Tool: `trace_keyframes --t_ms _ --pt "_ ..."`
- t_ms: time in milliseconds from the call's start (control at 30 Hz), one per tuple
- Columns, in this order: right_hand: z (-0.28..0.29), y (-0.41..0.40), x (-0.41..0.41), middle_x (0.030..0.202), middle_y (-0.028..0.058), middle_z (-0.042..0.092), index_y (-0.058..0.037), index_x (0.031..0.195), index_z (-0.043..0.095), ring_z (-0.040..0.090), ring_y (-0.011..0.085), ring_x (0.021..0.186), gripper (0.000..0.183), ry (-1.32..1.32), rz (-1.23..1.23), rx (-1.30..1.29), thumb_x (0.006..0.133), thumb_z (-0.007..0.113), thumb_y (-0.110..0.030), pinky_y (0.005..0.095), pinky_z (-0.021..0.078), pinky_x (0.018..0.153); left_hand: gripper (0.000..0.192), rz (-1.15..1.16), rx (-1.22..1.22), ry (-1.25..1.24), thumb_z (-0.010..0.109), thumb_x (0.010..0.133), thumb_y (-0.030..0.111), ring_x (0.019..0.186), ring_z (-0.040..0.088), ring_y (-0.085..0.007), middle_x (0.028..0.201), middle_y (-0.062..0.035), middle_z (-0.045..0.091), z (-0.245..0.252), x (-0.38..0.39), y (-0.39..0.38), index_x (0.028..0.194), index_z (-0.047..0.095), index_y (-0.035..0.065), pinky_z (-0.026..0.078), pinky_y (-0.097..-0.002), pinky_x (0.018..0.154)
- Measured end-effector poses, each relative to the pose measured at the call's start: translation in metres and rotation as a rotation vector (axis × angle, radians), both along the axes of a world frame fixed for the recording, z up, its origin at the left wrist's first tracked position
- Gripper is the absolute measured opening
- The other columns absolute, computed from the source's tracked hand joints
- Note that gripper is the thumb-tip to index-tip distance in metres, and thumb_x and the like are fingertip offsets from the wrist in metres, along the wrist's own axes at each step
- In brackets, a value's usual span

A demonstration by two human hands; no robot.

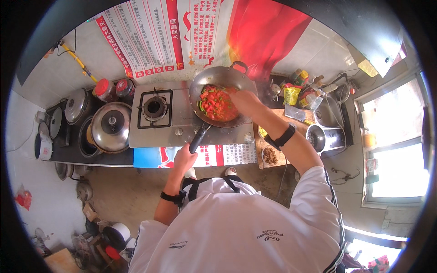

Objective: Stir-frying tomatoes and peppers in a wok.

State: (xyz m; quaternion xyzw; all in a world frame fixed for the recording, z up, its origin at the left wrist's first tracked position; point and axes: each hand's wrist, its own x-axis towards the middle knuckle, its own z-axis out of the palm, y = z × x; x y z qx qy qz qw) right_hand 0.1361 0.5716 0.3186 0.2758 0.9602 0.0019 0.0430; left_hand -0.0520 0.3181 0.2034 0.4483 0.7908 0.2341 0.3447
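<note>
A metal wok (206, 76) rests on the right side of the gas stove, holding chopped tomatoes and green pepper pieces (218, 104) in red liquid. My left hand (185, 158) is closed around the wok's black handle (199, 138). Over the right part of the wok is my right hand (243, 102), its fingers close together above the food; whatever it may hold is hidden beneath it. A bowl of brown minced food (269, 155) sits on the wooden board (281, 163) under my right forearm, beside a partly hidden bowl with yellow food (262, 131).
Left of the wok is an unused burner (155, 107), then a lidded pot (112, 127) and red-lidded jars (104, 89). Seasoning packets (292, 94), bottles and a metal bowl (315, 138) stand at right near the sink (328, 112). A range hood (372, 30) hangs above.
</note>
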Motion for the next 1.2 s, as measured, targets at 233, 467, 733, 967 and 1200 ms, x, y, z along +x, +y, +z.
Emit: trace_keyframes --t_ms 233,467,733,967,1200 --pt "0.093 -0.059 0.054 0.081 0.0133 0.062 -0.0052 0.106 0.06 0.064 0.031 0.075 0.025 0.082 0.082 -0.015 0.081 0.055 -0.005 0.0402 0.0523 0.064 0.034 0.007 0.008 0.014 0.061 0.076 0.023 0.084 0.064 -0.0424 0.086 -0.0237 0.067 0.002 0.001 -0.002 0.102 0.058 0.0019 0.051 -0.0476 0.073" --pt "0.128 -0.115 0.092 0.084 0.0107 0.063 -0.0027 0.092 0.059 0.067 0.0244 0.078 0.013 -0.202 0.031 0.02 0.08 0.058 -0.008 0.0361 0.055 0.061 0.034 0.022 0.001 0.004 0.062 0.076 0.023 0.086 0.064 -0.0418 0.086 -0.023 0.067 0.002 -0.002 -0.004 0.103 0.057 0.0025 0.051 -0.0473 0.074" --pt "0.016 -0.103 0.065 0.077 0.0065 0.065 -0.0011 0.095 0.059 0.067 0.0237 0.066 0.017 -0.118 0.045 0.099 0.08 0.059 -0.011 0.0336 0.054 0.054 0.035 0.013 0.027 0.028 0.06 0.076 0.022 0.087 0.063 -0.0429 0.088 -0.0242 0.066 -0.002 0.003 0.0 0.105 0.057 0.003 0.05 -0.0482 0.075" --pt "0.027 -0.034 0.086 0.075 0.013 0.066 -0.0084 0.09 0.064 0.067 0.03 0.072 0.014 0.028 -0.285 0.073 0.083 0.057 -0.019 0.0416 0.0519 0.062 0.041 0.024 -0.014 0.002 0.06 0.075 0.021 0.089 0.062 -0.0438 0.09 -0.0264 0.065 0.006 0.004 0.002 0.111 0.056 0.0023 0.049 -0.0462 0.074" --pt "0.088 0.045 0.127 0.084 0.0189 0.066 -0.0049 0.087 0.069 0.065 0.039 0.084 0.028 0.269 -0.556 -0.144 0.086 0.053 -0.028 0.0476 0.0504 0.075 0.033 0.052 0.007 0.043 0.06 0.075 0.021 0.087 0.064 -0.0421 0.087 -0.0232 0.067 0.004 0.001 -0.006 0.104 0.058 0.0049 0.05 -0.0476 0.074"
